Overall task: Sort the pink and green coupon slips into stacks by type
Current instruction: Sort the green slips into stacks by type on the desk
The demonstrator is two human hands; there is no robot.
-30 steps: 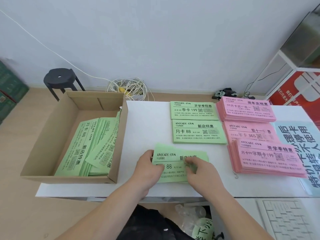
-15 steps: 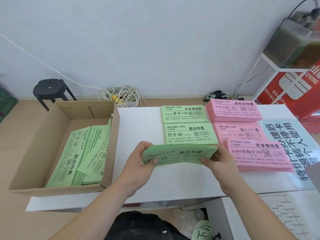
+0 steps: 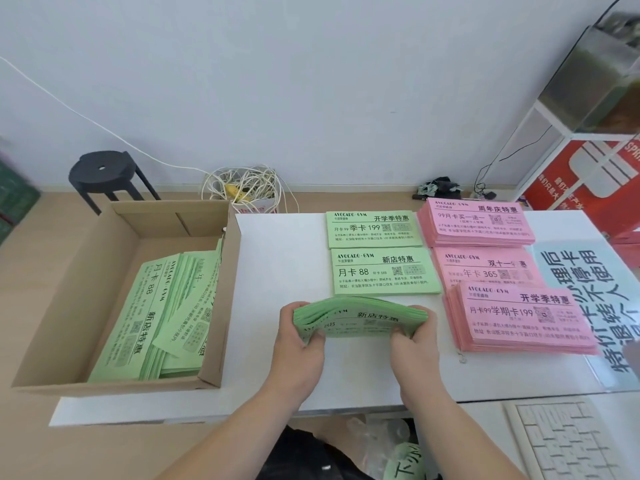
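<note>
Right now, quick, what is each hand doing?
Left hand: closed, gripping the green slip bundle by its left end.
Right hand: closed, gripping its right end.

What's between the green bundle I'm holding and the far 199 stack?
In the head view, the green stack marked 88 lies between the green bundle and the 199 stack.

A round black plastic stool [image 3: 104,174] stands on the pale wooden floor [image 3: 34,244] by the white wall. Right of it lies a tangle of white cables [image 3: 246,188], just behind the white table [image 3: 284,265]. A pale blue sheet with large black characters [image 3: 568,292] lies at the table's right end. A white keyboard [image 3: 568,441] sits nearer, at lower right. A red printed board [image 3: 588,174] leans behind a white metal shelf frame [image 3: 540,133], which carries a glass tank [image 3: 595,88].
</note>
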